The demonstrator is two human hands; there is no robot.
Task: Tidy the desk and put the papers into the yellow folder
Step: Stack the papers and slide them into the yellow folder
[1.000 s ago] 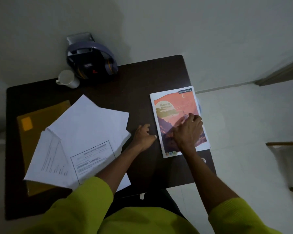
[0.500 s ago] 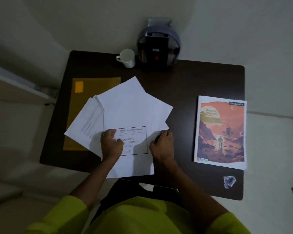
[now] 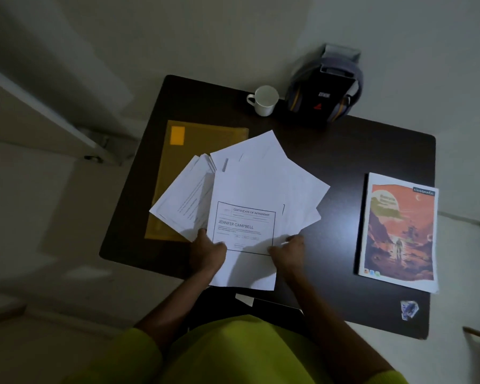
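A fanned pile of white papers (image 3: 257, 184) lies in the middle of the dark desk (image 3: 344, 151), with a printed certificate on top. My left hand (image 3: 205, 252) grips the pile's lower left edge and my right hand (image 3: 288, 252) grips its lower right edge. The sheets overhang the desk's near edge. The yellow folder (image 3: 189, 145) lies flat on the left of the desk, partly covered by the papers.
A book with an orange cover (image 3: 399, 231) lies on the right of the desk. A white mug (image 3: 264, 100) and headphones on a black stand (image 3: 324, 92) are at the far edge. A small crumpled wrapper (image 3: 409, 309) sits at the near right corner.
My hands left the orange book, moved left onto the papers and now grip the pile on both sides. The sheets are drawn closer together. My view has shifted left.
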